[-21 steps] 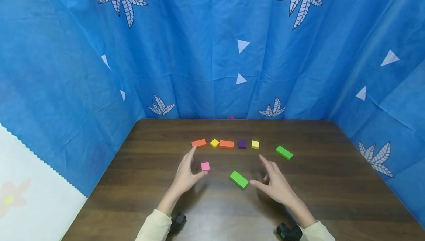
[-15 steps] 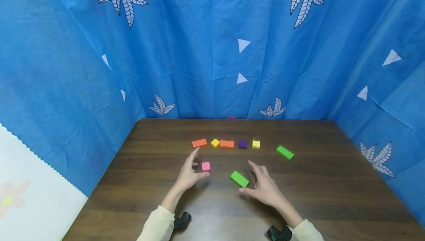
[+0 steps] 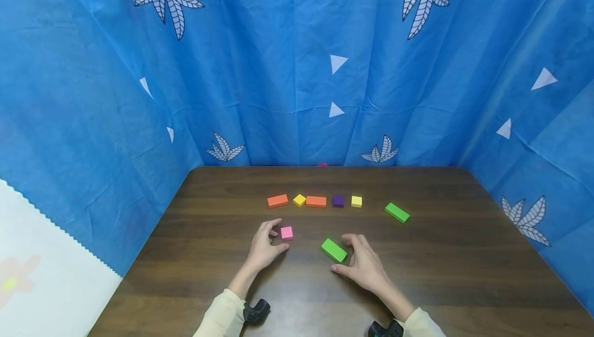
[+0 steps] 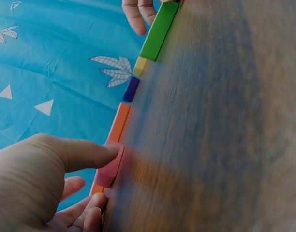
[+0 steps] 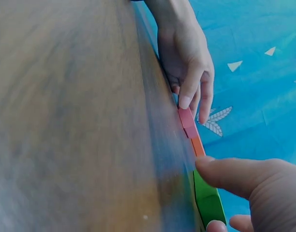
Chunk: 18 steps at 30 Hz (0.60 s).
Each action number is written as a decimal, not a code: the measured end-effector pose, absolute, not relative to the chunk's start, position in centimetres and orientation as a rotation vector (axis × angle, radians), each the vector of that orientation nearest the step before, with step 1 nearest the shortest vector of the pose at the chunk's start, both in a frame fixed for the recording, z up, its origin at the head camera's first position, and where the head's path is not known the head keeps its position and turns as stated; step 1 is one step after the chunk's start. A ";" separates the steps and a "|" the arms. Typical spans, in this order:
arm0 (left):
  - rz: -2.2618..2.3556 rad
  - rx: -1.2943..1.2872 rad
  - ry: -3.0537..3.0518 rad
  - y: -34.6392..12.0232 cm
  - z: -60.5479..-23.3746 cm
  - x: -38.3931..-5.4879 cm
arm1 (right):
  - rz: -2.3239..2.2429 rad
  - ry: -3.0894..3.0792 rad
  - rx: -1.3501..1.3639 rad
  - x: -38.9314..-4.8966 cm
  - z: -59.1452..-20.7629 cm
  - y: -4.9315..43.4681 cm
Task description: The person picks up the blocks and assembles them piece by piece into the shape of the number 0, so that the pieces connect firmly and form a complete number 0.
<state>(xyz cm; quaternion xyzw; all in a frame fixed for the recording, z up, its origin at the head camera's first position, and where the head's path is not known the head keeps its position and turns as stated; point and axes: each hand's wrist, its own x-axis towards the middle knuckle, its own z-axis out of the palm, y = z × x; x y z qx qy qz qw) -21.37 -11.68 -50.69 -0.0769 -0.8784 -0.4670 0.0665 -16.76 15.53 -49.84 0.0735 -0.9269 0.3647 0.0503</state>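
My left hand [image 3: 263, 248] is just left of a small pink block [image 3: 286, 233], thumb in front and fingers behind, with a gap between them. From the left wrist view, the thumb overlaps the pink block [image 4: 109, 166]; contact cannot be told there. A green rectangular block [image 3: 334, 250] lies on the table by my right hand [image 3: 364, 265]. That hand's thumb and curved forefinger spread around the block's right end, and nothing is pinched. In the right wrist view, the thumb crosses in front of the green block [image 5: 208, 199].
Behind the hands runs a row: an orange block [image 3: 277, 201], a yellow block [image 3: 299, 200], another orange block [image 3: 316, 202], a purple block [image 3: 338, 201] and a pale yellow block [image 3: 356, 201]. A second green block [image 3: 397, 213] lies right. Blue curtain [image 3: 297, 69] borders the brown table [image 3: 209, 182].
My right hand has moved left and nearer to me, closing in on the near green block. The left fingers have drawn back and curved toward the pink block. The blocks stay put.
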 end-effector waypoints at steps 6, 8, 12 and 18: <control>-1.374 -0.202 -2.629 -11.5 -51.0 -21.6 | 1.104 -2.792 0.235 -16.8 -50.2 15.4; -1.364 -0.204 -2.614 -11.4 -51.0 -21.7 | 1.103 -2.773 0.257 -16.8 -50.2 15.4; -1.344 -0.218 -2.602 -11.4 -51.0 -21.8 | 1.112 -2.748 0.273 -16.9 -50.3 15.4; -1.328 -0.224 -2.605 -11.5 -50.9 -21.9 | 1.127 -2.732 0.271 -17.0 -50.5 15.4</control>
